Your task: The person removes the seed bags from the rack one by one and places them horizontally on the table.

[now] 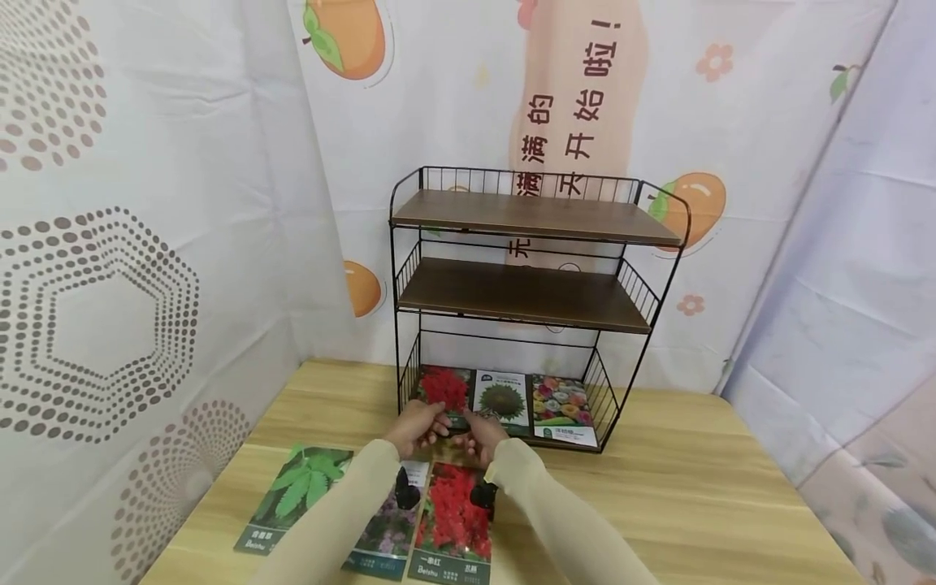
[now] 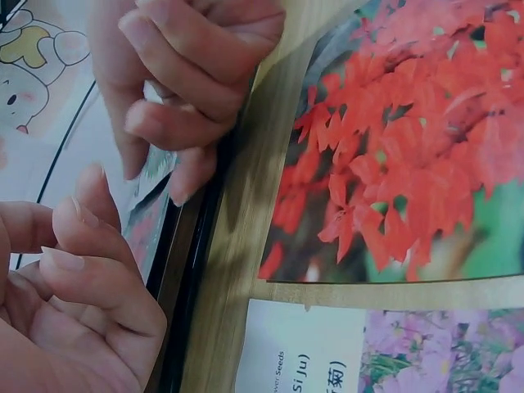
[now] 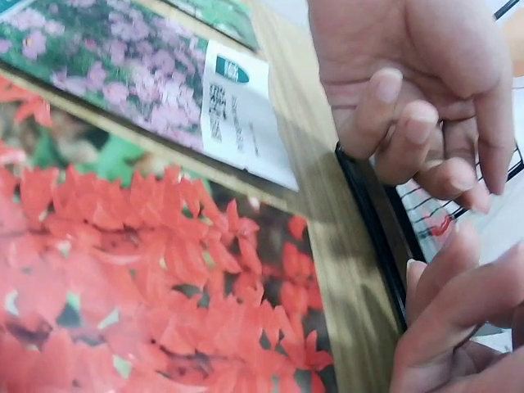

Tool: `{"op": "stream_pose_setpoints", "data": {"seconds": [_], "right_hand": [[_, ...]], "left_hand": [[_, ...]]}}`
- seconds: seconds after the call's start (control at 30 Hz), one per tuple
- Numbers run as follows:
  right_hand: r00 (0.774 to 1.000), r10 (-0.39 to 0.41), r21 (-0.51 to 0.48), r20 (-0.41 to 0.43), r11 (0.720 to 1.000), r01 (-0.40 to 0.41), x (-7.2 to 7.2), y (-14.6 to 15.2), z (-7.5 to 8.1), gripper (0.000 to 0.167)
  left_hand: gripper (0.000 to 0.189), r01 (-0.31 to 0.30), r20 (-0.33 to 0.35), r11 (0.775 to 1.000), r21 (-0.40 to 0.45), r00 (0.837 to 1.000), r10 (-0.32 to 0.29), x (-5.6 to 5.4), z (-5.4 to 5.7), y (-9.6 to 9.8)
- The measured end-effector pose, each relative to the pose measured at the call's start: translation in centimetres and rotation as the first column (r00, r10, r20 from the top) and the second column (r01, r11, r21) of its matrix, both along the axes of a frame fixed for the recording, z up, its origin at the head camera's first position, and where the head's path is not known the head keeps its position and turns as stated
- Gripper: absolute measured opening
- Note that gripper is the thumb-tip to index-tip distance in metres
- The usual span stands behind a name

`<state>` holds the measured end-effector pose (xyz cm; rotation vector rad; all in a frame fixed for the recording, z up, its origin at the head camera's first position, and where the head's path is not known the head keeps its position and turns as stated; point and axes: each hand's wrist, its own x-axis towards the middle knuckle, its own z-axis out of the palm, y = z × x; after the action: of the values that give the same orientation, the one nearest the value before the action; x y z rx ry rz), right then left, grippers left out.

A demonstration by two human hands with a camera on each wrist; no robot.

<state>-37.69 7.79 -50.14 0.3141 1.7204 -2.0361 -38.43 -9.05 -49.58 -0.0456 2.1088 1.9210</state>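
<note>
On the bottom shelf lies a red-flower seed packet [image 1: 444, 388], at the left of a row. My left hand [image 1: 418, 426] is at its lower left corner, fingertips touching the front edge. My right hand [image 1: 484, 436] meets its lower right corner with the thumb, close to the sunflower seed packet [image 1: 503, 401]. In the left wrist view the left hand [image 2: 78, 286] and right hand [image 2: 192, 78] face each other, fingers loosely bent. The right wrist view shows the left hand [image 3: 417, 98] above the right hand [image 3: 467, 319]. Fingers partly hide the contact with the packet.
The black wire rack [image 1: 530, 317] has two bare brown shelves above. A mixed-flower packet [image 1: 563, 406] ends the bottom row. Before the rack lie a green-leaf packet [image 1: 296, 491], a purple-flower packet [image 1: 386, 528] and another red-flower packet [image 1: 455, 520] on the wooden table [image 1: 687, 479].
</note>
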Motion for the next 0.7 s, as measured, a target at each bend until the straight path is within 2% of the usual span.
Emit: {"op": "stream_pose_setpoints", "data": {"seconds": [0.1,0.37,0.6,0.7], "right_hand": [[1.000,-0.003,0.007,0.002,1.000,0.003,-0.3,-0.2,-0.6,0.061],[0.999,-0.042,0.108,-0.027,0.993,0.045,-1.1,-0.5,-2.7,0.054],[0.998,-0.044,0.077,-0.037,0.996,0.046,-0.7,-0.7,-2.5,0.069],[0.999,-0.043,0.069,-0.021,0.997,0.044,-0.6,-0.8,-2.2,0.066]], "left_hand": [[0.042,0.007,0.008,1.000,-0.003,1.000,-0.007,0.2,-0.2,-0.2],[0.042,0.008,0.005,1.000,-0.012,1.000,-0.008,0.6,-0.2,-0.5],[0.042,0.023,0.008,0.999,-0.023,1.000,-0.022,1.0,-0.7,-0.9],[0.041,0.020,0.021,1.000,-0.023,1.000,-0.020,0.9,-1.0,-1.0]]}}
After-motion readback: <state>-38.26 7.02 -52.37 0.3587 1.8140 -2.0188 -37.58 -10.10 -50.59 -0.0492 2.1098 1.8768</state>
